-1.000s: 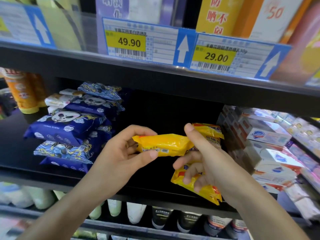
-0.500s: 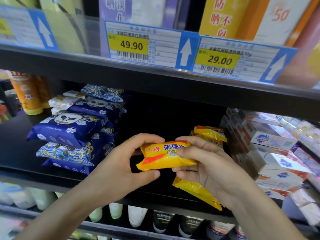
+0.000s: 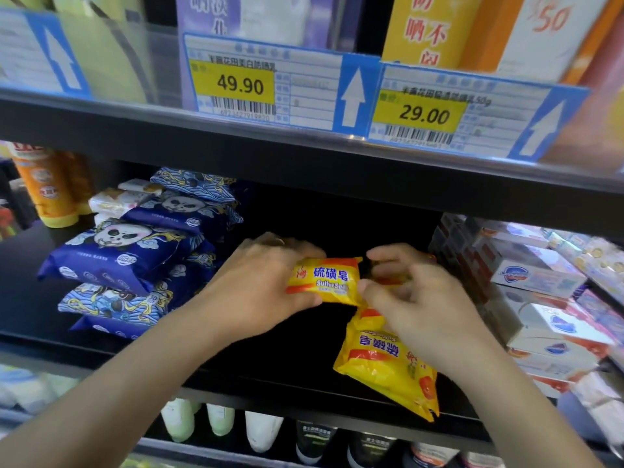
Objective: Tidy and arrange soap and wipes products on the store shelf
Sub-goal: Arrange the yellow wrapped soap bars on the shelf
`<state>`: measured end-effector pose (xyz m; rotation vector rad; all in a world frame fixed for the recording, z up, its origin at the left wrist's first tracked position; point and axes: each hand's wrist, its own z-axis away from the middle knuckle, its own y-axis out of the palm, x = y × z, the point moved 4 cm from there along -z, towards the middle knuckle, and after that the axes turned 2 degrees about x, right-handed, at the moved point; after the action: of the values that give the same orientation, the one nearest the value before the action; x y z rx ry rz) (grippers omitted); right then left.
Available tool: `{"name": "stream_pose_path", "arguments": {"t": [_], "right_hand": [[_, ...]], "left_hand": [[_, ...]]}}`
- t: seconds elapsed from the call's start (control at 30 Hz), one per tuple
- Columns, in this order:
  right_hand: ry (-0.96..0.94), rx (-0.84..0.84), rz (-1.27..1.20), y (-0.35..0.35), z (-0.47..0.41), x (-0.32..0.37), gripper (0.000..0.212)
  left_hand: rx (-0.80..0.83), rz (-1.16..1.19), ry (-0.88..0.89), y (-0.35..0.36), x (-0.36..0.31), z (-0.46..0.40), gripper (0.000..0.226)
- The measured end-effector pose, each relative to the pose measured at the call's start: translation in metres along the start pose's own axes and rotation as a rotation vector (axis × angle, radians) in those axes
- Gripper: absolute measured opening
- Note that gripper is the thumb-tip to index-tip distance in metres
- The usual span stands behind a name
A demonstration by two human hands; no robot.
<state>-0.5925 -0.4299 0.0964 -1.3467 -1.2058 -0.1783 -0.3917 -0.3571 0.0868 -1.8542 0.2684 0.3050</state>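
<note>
A yellow sulfur soap bar (image 3: 326, 280) with blue lettering is gripped at its left end by my left hand (image 3: 260, 285), label facing me. My right hand (image 3: 410, 298) is blurred just right of it, fingertips at the bar's right edge and fingers curled over more yellow soap packs behind. A second yellow soap pack (image 3: 388, 369) lies upside down on the black shelf (image 3: 270, 376) under my right wrist. Blue panda wipes packs (image 3: 125, 251) are stacked at the left.
White boxed soaps (image 3: 537, 282) are stacked at the right of the shelf. An orange bottle (image 3: 44, 187) stands far left. Price tags (image 3: 266, 86) hang on the upper shelf edge. Tubes and bottles (image 3: 263, 430) fill the shelf below.
The held soap has turned from edge-on to label facing me and moved deeper into the shelf. My right hand has slid off its face to its right edge.
</note>
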Motion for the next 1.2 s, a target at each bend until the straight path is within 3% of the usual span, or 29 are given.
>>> {"name": "stream_pose_path", "arguments": {"t": [0.1, 0.23, 0.3, 0.4, 0.53, 0.63, 0.93, 1.2], "right_hand": [[-0.099, -0.185, 0.119, -0.023, -0.011, -0.002, 0.015], [-0.089, -0.278, 0.286, -0.047, -0.029, -0.003, 0.014], [-0.038, -0.186, 0.476, -0.051, -0.043, -0.008, 0.019], [0.083, 0.08, 0.731, -0.049, -0.064, -0.02, 0.039], [0.189, 0.362, 0.71, -0.044, -0.084, -0.031, 0.057], [0.228, 0.433, 0.664, -0.045, -0.094, -0.037, 0.06], [0.152, 0.437, 0.735, -0.043, -0.106, -0.038, 0.046], [0.15, 0.373, 0.597, -0.041, -0.108, -0.029, 0.045]], "left_hand": [[0.097, -0.017, -0.114, 0.008, 0.017, -0.034, 0.06], [0.19, 0.019, -0.149, 0.021, 0.042, -0.078, 0.056], [0.187, -0.002, -0.13, 0.031, 0.052, -0.095, 0.053], [0.205, -0.014, -0.142, 0.047, 0.065, -0.116, 0.058], [0.294, 0.002, -0.18, 0.062, 0.075, -0.143, 0.056], [0.317, 0.008, -0.172, 0.071, 0.081, -0.154, 0.056], [0.235, -0.012, -0.222, 0.09, 0.088, -0.171, 0.054], [0.097, 0.035, -0.238, 0.099, 0.093, -0.175, 0.065]]}}
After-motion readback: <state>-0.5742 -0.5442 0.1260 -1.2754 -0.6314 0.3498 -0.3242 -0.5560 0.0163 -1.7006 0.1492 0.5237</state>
